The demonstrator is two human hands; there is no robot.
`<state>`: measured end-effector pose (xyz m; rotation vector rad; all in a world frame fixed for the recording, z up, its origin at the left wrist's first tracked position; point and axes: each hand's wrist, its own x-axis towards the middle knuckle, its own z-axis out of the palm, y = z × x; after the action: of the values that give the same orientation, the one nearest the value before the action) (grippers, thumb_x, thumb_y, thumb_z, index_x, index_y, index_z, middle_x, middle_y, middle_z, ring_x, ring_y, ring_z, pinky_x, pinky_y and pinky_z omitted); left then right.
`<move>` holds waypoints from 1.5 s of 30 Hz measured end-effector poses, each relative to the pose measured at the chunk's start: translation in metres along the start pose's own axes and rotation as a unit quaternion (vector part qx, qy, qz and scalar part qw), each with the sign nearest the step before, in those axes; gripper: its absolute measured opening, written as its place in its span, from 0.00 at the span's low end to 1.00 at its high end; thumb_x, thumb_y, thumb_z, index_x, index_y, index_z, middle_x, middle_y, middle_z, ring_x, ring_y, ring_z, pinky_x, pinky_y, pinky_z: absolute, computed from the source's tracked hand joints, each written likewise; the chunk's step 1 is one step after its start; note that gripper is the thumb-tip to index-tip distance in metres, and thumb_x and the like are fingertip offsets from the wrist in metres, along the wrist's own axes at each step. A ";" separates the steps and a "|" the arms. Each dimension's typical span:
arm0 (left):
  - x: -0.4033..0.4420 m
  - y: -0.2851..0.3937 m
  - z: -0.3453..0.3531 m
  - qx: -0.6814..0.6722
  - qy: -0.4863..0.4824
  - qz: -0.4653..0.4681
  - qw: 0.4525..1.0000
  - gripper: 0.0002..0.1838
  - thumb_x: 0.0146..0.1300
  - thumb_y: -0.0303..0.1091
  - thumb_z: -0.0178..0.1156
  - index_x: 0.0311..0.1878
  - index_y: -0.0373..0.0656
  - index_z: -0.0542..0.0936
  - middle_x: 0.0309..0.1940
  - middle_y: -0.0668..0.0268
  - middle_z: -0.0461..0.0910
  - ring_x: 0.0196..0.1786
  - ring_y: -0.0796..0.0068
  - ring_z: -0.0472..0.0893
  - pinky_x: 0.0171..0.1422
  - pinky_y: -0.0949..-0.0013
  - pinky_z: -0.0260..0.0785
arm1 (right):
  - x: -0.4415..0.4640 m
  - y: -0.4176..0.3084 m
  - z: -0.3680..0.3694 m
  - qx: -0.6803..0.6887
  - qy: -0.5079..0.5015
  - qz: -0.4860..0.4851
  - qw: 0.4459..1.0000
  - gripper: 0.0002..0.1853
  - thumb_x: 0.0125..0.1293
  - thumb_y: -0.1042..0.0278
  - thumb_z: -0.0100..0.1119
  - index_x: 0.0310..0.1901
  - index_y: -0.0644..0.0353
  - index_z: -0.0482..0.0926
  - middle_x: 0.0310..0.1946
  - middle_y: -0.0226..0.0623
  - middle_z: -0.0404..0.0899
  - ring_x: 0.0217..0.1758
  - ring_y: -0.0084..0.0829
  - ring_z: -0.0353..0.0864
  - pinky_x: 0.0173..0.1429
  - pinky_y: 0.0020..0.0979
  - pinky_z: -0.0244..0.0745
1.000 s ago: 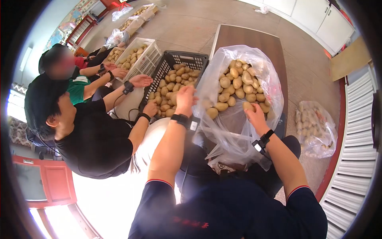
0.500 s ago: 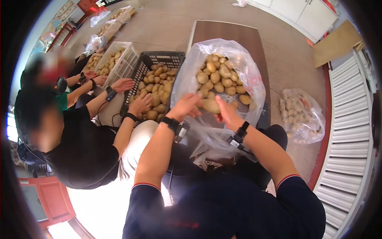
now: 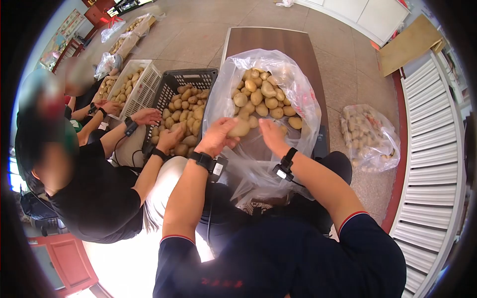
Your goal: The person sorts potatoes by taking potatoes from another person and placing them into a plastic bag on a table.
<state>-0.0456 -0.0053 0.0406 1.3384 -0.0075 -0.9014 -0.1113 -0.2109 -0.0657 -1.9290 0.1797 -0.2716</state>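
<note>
My left hand (image 3: 217, 136) is closed round a large potato (image 3: 239, 128) over the near left part of a clear plastic bag (image 3: 304, 92). To the right of that potato, my right hand (image 3: 272, 134) is held with its fingers stretched out, and no potato shows in its grasp. Inside the bag, many potatoes (image 3: 259, 94) are heaped toward the far side, with a few loose ones near my hands. The bag lies open on a dark brown table (image 3: 268, 37).
At the left, a co-worker in black (image 3: 94, 191) reaches over a black crate (image 3: 191, 74) of potatoes. Beyond are a white crate (image 3: 144, 87) and other people. A filled plastic bag (image 3: 370, 139) lies on the floor at the right, near a white radiator (image 3: 430, 184).
The view has shifted. The large potato, between both my hands half a second ago, is now in my left hand, and my right hand has come away from it.
</note>
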 end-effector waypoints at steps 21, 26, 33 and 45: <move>0.023 -0.040 -0.146 -0.277 0.291 0.075 0.912 0.18 0.70 0.42 0.56 0.54 0.38 0.73 0.42 0.57 0.80 0.35 0.62 0.79 0.33 0.65 0.77 | 0.062 0.076 -0.131 -0.439 0.082 0.114 0.887 0.20 0.59 0.59 0.52 0.35 0.72 0.82 0.38 0.62 0.81 0.46 0.58 0.81 0.53 0.49 0.76; 0.032 -0.052 -0.167 -0.294 0.335 0.048 0.894 0.17 0.69 0.40 0.57 0.54 0.39 0.72 0.43 0.54 0.78 0.34 0.57 0.79 0.34 0.59 0.78 | 0.069 0.079 -0.141 -0.519 -0.046 0.070 0.851 0.24 0.69 0.55 0.41 0.37 0.66 0.84 0.38 0.56 0.83 0.43 0.55 0.83 0.51 0.50 0.76; 0.024 -0.058 -0.169 -0.262 0.353 0.032 0.898 0.15 0.70 0.39 0.54 0.54 0.41 0.73 0.45 0.55 0.78 0.38 0.57 0.78 0.38 0.58 0.79 | 0.065 0.065 -0.140 -0.500 -0.040 0.073 0.862 0.18 0.71 0.58 0.41 0.42 0.54 0.82 0.40 0.47 0.84 0.42 0.51 0.83 0.46 0.48 0.78; 0.044 -0.079 -0.201 -0.185 0.335 0.051 0.922 0.13 0.70 0.32 0.49 0.54 0.41 0.74 0.53 0.57 0.76 0.52 0.55 0.77 0.45 0.52 0.79 | 0.021 0.039 -0.093 -0.355 0.173 0.239 0.887 0.33 0.58 0.53 0.60 0.59 0.69 0.66 0.57 0.61 0.71 0.61 0.56 0.72 0.65 0.48 0.69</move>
<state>0.0381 0.1394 -0.1025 1.2136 0.5922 -0.2965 -0.1165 -0.3136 -0.0675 -2.4514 1.1079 -0.2309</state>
